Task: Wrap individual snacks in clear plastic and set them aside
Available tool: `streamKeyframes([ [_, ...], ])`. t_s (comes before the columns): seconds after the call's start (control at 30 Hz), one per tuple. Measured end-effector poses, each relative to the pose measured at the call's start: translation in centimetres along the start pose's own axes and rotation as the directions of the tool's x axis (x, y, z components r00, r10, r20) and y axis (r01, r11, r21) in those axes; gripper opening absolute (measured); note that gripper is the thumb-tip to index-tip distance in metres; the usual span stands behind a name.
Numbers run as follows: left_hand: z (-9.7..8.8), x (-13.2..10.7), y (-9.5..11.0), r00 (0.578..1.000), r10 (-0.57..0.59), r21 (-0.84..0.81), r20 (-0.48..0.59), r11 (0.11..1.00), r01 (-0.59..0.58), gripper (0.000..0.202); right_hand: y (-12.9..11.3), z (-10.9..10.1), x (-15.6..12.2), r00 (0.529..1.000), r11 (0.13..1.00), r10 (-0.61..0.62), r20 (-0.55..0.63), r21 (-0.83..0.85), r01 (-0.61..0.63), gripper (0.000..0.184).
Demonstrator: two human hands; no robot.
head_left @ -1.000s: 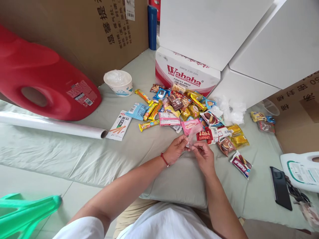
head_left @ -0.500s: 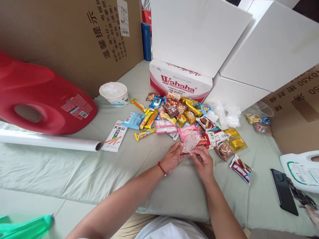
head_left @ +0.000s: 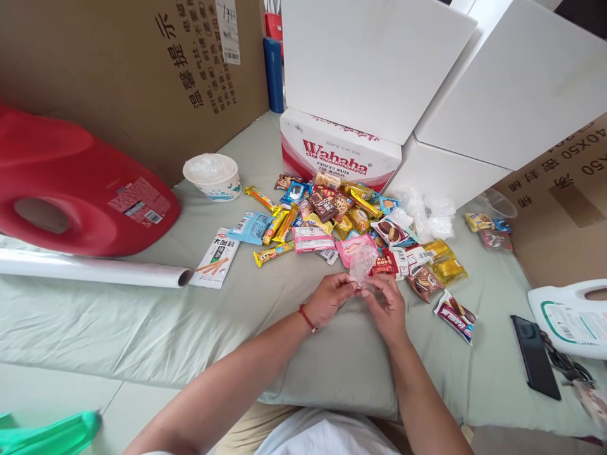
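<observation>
My left hand and my right hand meet over a pale green sheet. Both pinch the lower edge of a small clear plastic bag, which stands crumpled above the fingertips. A red string circles my left wrist. Just beyond the bag lies a heap of wrapped snacks: a pink pack, yellow bars, chocolate cookie packs. A white stick-biscuit pack lies to the left of the heap.
A red jug and a clear film roll lie at left. A paper bowl stands behind the snacks, next to a Wahaha carton, white boxes and cardboard boxes. A black phone and a white jug are at right.
The view has tilted up slightly. The clear bag now stands more upright between my fingers; both hands stay together in the same spot.
</observation>
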State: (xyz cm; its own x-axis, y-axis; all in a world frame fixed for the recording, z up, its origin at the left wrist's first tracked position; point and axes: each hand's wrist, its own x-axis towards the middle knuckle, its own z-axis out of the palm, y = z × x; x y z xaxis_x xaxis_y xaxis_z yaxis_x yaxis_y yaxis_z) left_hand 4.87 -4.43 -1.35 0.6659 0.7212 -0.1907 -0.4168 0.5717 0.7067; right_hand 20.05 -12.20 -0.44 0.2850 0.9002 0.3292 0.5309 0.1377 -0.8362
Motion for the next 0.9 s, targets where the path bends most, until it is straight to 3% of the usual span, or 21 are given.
streamKeyframes([
  [0.1, -0.1, 0.0, -0.1, 1.000, 0.011, 0.051, 0.005, 0.999, -0.012, 0.037, 0.1, 0.3, 0.1, 0.999, 0.997, 0.043, -0.027, 0.064, -0.041, 0.012],
  [0.23, -0.3, 0.1, -0.4, 1.000, 0.017, 0.130, 0.012, 0.991, -0.019, 0.039, 0.3, 0.7, 0.5, 0.978, 0.922, 0.210, -0.018, 0.337, -0.192, 0.014],
  [0.37, -0.4, 0.1, -0.6, 1.000, 0.015, 0.102, 0.003, 0.995, -0.015, 0.038, 0.3, 0.4, 1.0, 0.921, 0.786, 0.385, -0.048, 0.541, -0.300, 0.023],
  [0.47, -0.3, 0.1, -0.5, 1.000, 0.002, 0.021, -0.022, 1.000, -0.001, 0.035, 0.5, -0.4, 1.2, 0.876, 0.732, 0.477, -0.076, 0.586, -0.348, 0.029],
  [0.57, -0.4, 0.1, -0.2, 0.998, 0.038, 0.034, -0.049, 0.999, -0.036, 0.033, 0.5, -1.5, 1.1, 0.837, 0.709, 0.543, -0.057, 0.566, -0.421, 0.035],
  [0.63, -0.4, 0.0, -0.1, 0.994, 0.100, 0.154, -0.047, 0.984, -0.092, 0.032, 0.2, -2.1, 1.0, 0.835, 0.719, 0.551, -0.019, 0.519, -0.463, 0.044],
  [0.7, -0.2, -0.2, 0.1, 0.984, 0.179, 0.302, -0.010, 0.938, -0.168, 0.032, -0.5, -2.4, 1.0, 0.870, 0.799, 0.493, -0.007, 0.399, -0.450, 0.054],
  [0.8, 0.4, -0.6, 0.3, 0.963, 0.258, 0.440, 0.079, 0.858, -0.266, 0.029, -1.5, -2.2, 1.4, 0.947, 0.944, 0.318, -0.040, 0.103, -0.312, 0.062],
  [0.9, 0.7, -0.9, 0.4, 0.954, 0.277, 0.491, 0.117, 0.819, -0.298, 0.026, -1.7, -1.8, 1.9, 0.982, 0.979, 0.183, -0.042, -0.086, -0.186, 0.038],
])
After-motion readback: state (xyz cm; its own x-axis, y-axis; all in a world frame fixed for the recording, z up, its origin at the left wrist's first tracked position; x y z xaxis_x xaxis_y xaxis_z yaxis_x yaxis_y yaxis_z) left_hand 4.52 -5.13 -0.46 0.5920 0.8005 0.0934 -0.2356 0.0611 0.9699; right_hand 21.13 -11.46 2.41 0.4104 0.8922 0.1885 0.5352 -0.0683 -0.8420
